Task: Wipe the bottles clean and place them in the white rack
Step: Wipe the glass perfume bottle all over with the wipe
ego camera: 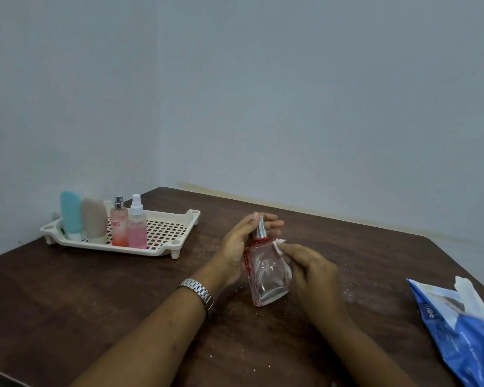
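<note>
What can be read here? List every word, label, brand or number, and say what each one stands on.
"UADE": on the orange spray bottle in the rack; any letter before these is unclear.
"mee": upside down on the blue packet; its other print is too blurred.
Clear bottle in the left hand, tissue in the right hand: none.
Pink bottle, blue tube, beige tube: none.

left hand [236, 248] curled in a grip, palm rightward; right hand [315, 270] pinched just beside it, knuckles up
</note>
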